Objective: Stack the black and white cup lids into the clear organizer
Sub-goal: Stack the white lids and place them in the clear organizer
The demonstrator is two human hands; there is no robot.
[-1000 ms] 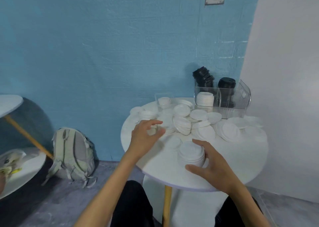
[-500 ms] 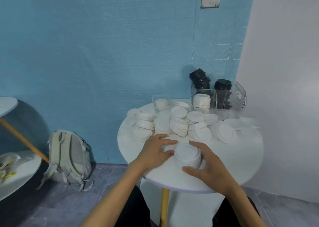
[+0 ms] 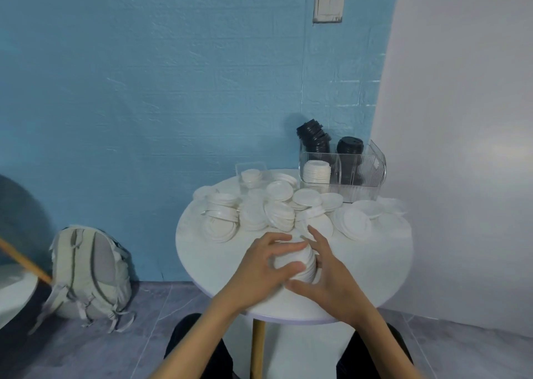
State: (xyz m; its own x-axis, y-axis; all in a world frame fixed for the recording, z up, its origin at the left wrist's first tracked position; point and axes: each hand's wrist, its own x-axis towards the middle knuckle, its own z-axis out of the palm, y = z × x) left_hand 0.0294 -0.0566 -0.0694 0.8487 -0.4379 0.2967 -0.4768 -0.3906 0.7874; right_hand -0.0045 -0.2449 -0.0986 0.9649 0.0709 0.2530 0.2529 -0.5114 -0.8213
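A stack of white lids (image 3: 297,264) lies tilted on its side near the front of the round white table (image 3: 202,251). My left hand (image 3: 261,266) grips the stack from the left, fingers curled over its top. My right hand (image 3: 326,275) holds it from the right, thumb underneath. Several loose white lids (image 3: 277,208) are piled across the table's middle. The clear organizer (image 3: 360,174) stands at the back right, holding a white lid stack (image 3: 316,172) and two black lid stacks (image 3: 314,136).
A small clear tub (image 3: 250,174) with white lids sits at the table's back. The white wall is close on the right. A grey backpack (image 3: 92,269) leans on the blue wall at the floor left. Another table's edge (image 3: 14,289) shows at far left.
My left hand came back from the lid pile to the stack. Both hands now clasp the stack and it has tipped from upright onto its side.
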